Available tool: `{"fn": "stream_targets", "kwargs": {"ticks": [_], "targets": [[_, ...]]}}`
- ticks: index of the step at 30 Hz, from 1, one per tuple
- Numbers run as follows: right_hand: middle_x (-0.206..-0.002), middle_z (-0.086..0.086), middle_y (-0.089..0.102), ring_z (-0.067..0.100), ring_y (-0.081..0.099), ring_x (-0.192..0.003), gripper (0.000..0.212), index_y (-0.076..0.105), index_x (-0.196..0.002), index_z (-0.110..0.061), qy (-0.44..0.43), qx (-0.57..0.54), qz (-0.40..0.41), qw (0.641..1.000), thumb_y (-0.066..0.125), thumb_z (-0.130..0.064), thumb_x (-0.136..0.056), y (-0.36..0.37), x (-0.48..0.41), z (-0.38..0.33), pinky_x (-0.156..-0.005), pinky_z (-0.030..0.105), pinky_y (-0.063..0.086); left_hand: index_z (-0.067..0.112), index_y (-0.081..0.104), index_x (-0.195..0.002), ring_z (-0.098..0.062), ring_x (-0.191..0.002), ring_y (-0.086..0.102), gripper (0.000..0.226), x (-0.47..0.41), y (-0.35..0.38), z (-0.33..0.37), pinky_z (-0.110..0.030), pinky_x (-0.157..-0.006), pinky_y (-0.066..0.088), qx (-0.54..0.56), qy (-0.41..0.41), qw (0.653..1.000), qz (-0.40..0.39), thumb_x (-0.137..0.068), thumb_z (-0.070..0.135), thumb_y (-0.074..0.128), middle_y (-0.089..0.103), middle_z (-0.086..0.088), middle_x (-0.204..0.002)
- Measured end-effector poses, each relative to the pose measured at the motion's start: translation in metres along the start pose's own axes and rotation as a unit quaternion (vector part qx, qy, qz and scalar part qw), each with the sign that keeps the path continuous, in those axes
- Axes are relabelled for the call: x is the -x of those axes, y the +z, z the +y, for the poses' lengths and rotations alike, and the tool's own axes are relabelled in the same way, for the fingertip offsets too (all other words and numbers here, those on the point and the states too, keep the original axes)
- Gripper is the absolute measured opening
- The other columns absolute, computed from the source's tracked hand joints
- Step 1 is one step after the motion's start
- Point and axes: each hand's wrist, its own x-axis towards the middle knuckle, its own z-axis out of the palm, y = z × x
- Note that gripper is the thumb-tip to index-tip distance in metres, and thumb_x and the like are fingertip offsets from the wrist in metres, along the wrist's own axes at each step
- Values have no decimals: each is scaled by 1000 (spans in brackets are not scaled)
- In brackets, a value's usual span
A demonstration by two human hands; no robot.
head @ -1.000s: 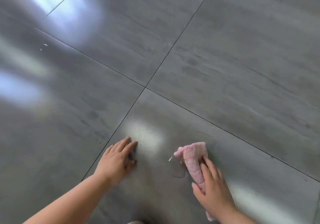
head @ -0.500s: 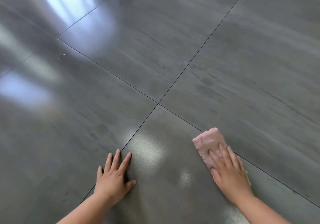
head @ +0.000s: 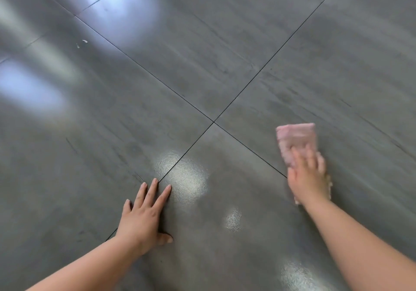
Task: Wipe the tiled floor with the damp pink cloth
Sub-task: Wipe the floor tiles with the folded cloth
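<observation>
Grey tiles with a faint streaked grain make up the floor (head: 236, 43), split by thin dark grout lines (head: 157, 77) that cross a little right of the middle of the view. Toward ten o'clock, two tiny white specks (head: 81, 43) lie on a tile, close to a broad pale reflection of light.

At about seven o'clock the left hand (head: 144, 217) lies palm down on the floor, fingers spread moderately wide and straight, thumb out to the side, holding nothing. Its fingertips reach up to a grout line that runs under the hand. Just past the fingertips, near six o'clock, a bright wet-looking sheen (head: 182, 176) sits on the tile, with a smaller shiny spot (head: 233, 220) beside it to the right and another at five o'clock near the bottom edge.

At about four o'clock the right hand (head: 308, 178) presses flat on top of the pink cloth (head: 295, 140), fingers laid fairly close together over its near half; the hand is motion-blurred. The folded cloth lies on the floor, its far end sticking out beyond the fingertips toward three o'clock, and a frayed bit shows under the wrist. It sits just right of the grout line, well apart from the left hand.
</observation>
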Motion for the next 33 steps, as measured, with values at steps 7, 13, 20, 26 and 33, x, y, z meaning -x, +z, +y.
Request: {"fn": "stream_targets", "kwargs": {"ticks": [7, 13, 20, 26, 33], "targets": [[-141, 2, 49, 32, 48, -127, 57, 35, -130, -30, -237, 21, -49, 970, 46, -24, -74, 29, 62, -98, -97, 51, 44, 28, -24, -139, -22, -143, -20, 116, 0, -4, -6, -48, -117, 5, -11, 9, 1000, -13, -68, 57, 64, -26, 0, -153], [-113, 9, 68, 30, 50, -108, 48, 42, -111, -27, -299, 36, -36, 953, 33, -23, -63, 23, 25, -37, -91, 36, 40, 32, -21, -139, -20, -143, -20, 114, 0, 0, -11, -48, -117, 4, -7, 14, 1000, -3, -67, 59, 63, -33, 6, -147], [-139, 16, 44, 44, 37, -127, 58, 39, -129, -17, -67, 29, -19, 997, 31, -21, -72, 22, 52, -34, -97, 56, 43, 30, -23, -138, -19, -143, -19, 116, 0, 0, -16, -50, -116, 5, -17, 15, 1000, 4, -66, 63, 61, -24, 3, -154], [-130, -6, 37, 23, 38, -120, 46, 40, -114, -35, -504, 46, -75, 859, 38, -31, -68, 38, 132, -38, -105, 36, 15, 34, -17, -140, -17, -144, -15, 120, 4, 2, -11, -49, -115, 12, 0, 12, 1000, 26, -54, 74, 56, -23, 7, -153], [-150, 16, 32, 38, 20, -137, 54, 41, -137, -10, 94, -33, -53, 994, 34, -21, -85, -11, 64, 72, -107, 53, 30, 33, -14, -141, -17, -144, -15, 103, 6, 4, -11, -45, -116, 14, 10, 5, 999, 34, -73, 59, 58, -20, 6, -155]]}}
